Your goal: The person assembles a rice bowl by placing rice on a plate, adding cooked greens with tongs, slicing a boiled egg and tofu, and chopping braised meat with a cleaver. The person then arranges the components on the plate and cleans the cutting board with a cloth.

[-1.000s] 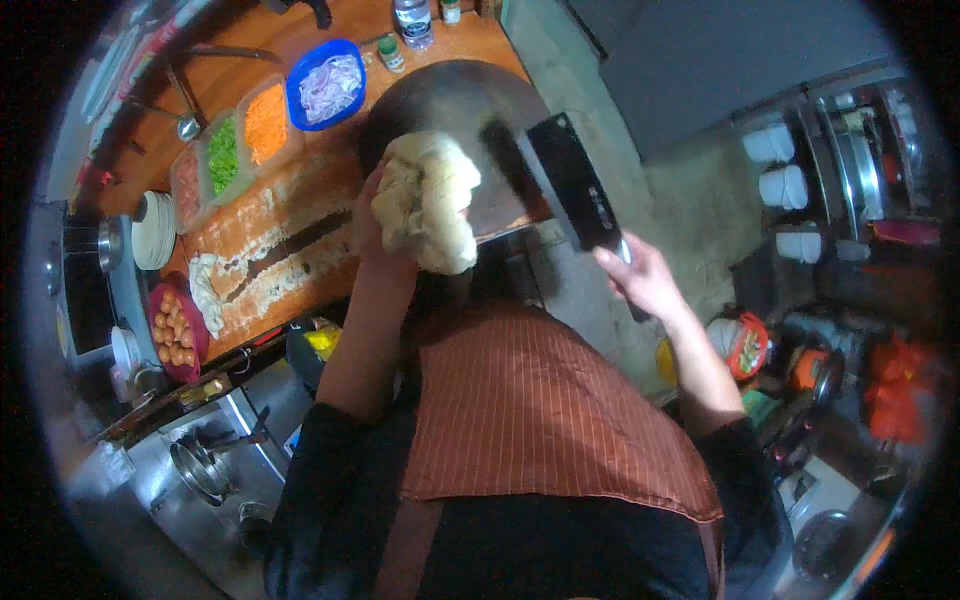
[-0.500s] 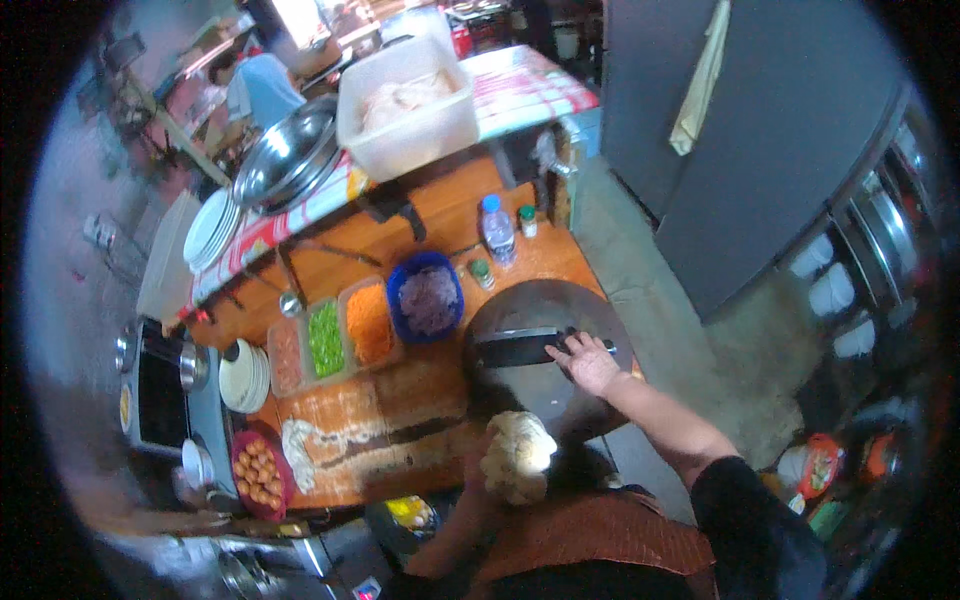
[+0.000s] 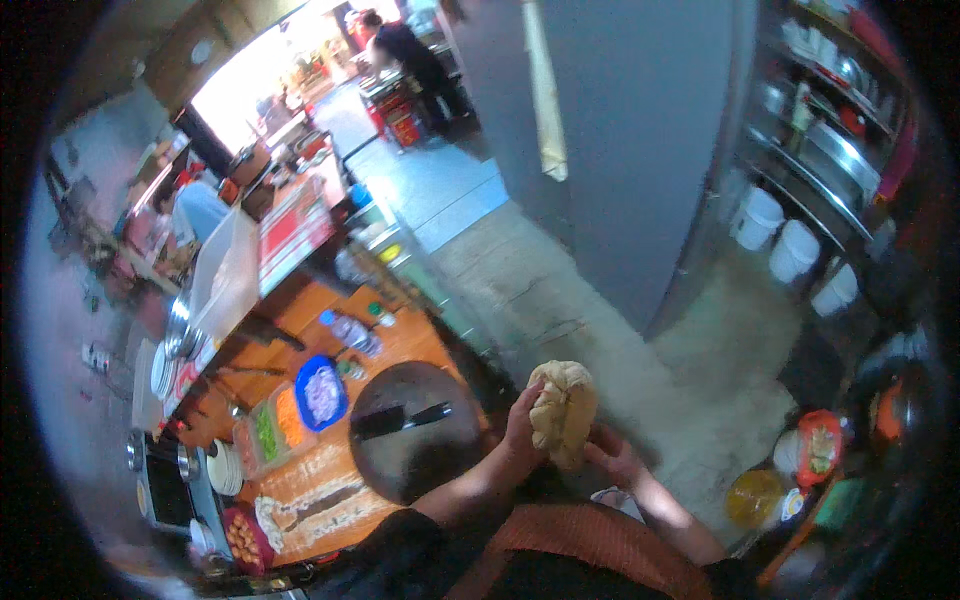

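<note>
A pale, creased, lumpy mass that looks like dough [image 3: 566, 408] is held up in front of my body, over the floor to the right of the table. My left hand [image 3: 522, 422] grips its left side, fingers closed against it. At its lower right edge is my right hand [image 3: 615, 460], fingers bent against the underside; their tips are partly hidden. A cleaver [image 3: 381, 421] with a black handle lies untouched on the dark round board [image 3: 420, 461], left of my left forearm.
On the wooden table [image 3: 350, 515] stand a blue bowl of chopped purple-white food [image 3: 322, 394], tubs of orange shreds [image 3: 290, 418] and green pieces [image 3: 265, 434], and a bottle [image 3: 352, 333]. Tall grey panels [image 3: 640, 150] rise ahead. White buckets [image 3: 795, 250] stand right. People work in the background.
My right hand has left the cleaver and come to the lump. The lump has moved right, off the table's edge. My view has turned to the right.
</note>
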Available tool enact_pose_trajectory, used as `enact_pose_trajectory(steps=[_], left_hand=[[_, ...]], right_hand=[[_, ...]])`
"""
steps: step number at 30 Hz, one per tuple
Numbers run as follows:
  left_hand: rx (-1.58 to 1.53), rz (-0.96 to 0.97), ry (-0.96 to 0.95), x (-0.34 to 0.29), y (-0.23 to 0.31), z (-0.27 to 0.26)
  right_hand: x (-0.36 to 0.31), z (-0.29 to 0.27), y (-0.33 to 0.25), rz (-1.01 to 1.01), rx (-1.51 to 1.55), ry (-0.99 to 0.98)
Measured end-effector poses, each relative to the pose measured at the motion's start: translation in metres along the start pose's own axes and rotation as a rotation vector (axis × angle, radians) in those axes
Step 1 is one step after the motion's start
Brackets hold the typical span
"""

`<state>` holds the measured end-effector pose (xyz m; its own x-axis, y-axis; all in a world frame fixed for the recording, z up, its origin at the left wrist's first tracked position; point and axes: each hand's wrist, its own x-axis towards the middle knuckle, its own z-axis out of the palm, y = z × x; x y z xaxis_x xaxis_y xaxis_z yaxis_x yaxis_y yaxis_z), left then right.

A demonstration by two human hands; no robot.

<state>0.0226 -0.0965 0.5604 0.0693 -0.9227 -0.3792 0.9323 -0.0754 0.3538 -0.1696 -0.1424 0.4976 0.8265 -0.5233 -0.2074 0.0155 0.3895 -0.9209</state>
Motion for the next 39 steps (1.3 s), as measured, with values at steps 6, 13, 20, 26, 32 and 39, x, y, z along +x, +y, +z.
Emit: enact_pose_trajectory(steps=[6, 13, 20, 26, 32, 39], left_hand=[[0.512, 0.043, 0.054, 0.134, -0.11, 0.12], [0.117, -0.147, -0.258, 0.323, -0.19, 0.201], [0.15, -0.394, -0.308, 0.538, -0.259, 0.323], [0.141, -0.524, -0.337, 0.701, -0.311, 0.445], [0.253, -0.564, -0.408, 0.881, -0.382, 0.536], [0.89, -0.306, -0.41, 1.094, -0.39, 0.672]], right_hand=[[-0.041, -0.161, -0.091, 0.003, -0.074, 0.211], [-0.031, -0.33, -0.13, -0.084, -0.239, 0.404], [0.011, -0.535, -0.191, -0.144, -0.234, 0.663], [0.028, -0.681, -0.287, -0.371, 0.056, 0.757], [0.06, -0.885, -0.343, -0.478, 0.175, 0.933], [0.085, -1.142, -0.471, -0.64, -0.12, 1.169]])
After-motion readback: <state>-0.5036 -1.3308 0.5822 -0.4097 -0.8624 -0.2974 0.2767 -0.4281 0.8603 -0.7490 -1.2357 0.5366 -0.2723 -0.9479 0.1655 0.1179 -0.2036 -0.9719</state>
